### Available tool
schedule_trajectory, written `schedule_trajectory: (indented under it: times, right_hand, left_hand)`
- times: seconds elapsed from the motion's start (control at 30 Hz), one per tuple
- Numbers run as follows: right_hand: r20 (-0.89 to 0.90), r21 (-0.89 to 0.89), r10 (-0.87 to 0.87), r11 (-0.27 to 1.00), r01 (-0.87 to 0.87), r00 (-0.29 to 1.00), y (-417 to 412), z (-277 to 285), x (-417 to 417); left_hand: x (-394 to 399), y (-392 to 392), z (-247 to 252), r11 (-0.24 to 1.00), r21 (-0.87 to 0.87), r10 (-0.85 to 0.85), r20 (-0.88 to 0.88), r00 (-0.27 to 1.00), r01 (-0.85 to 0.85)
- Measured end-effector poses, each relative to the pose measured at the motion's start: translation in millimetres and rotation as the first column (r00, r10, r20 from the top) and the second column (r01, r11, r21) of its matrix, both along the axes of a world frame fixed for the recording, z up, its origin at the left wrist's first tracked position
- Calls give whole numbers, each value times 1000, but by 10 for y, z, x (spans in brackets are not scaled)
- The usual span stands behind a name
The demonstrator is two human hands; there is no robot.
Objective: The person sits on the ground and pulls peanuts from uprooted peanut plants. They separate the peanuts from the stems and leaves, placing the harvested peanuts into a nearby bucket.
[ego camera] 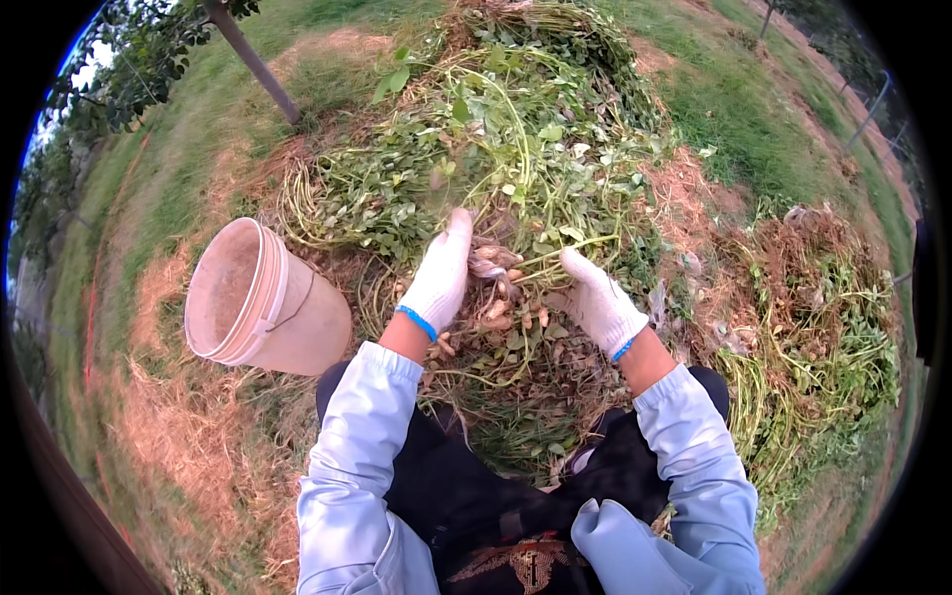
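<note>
Both of my hands wear white knit gloves with blue cuff edges. My left hand [440, 274] is beside a cluster of peanut pods [497, 321] tangled with roots and a scrap of plastic film [487, 259]. Its fingers are hidden underneath, so its grip on the cluster cannot be made out. The thumb of my right hand [601, 303] presses on a green peanut stem [569, 249] that runs leftward to the pods. Beyond my hands spreads a heap of pulled peanut plants [416, 175], leafy and partly wilted.
A pale plastic bucket [316, 320] with a wire handle stands tilted at my left, its mouth turned leftward. To the right lies another pile of peanut vines [825, 320], roots upward. A tree trunk [256, 67] rises at the far left. Dry straw [186, 454] covers the ground.
</note>
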State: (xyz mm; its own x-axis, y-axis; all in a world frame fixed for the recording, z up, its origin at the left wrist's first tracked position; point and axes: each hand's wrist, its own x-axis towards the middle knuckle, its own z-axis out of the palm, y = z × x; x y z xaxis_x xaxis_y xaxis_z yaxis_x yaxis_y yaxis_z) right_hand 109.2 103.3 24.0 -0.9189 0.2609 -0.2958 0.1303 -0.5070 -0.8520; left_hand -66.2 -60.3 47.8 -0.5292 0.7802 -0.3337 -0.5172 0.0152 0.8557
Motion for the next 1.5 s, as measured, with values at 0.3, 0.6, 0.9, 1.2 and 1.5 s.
schedule_trajectory:
  times: [0.3,0.6,0.9,1.2,1.5]
  right_hand:
    - [151,-97,-315,939,331,937,260,-32,109]
    - [114,-18,-394,917,399,912,276,91,48]
    - [222,122,-385,922,366,896,349,9,88]
    - [163,224,-214,959,175,963,218,134,56]
    - [325,156,-178,979,133,929,141,30,71]
  left_hand:
    - [264,165,-134,971,40,-226,-188,956,237]
    - [284,258,-220,984,-5,-177,-154,972,178]
    - [317,333,-181,986,137,-97,50,994,89]
    - [373,398,-476,966,250,24,182,983,-70]
    - [624,382,-322,967,-20,-255,-33,966,254]
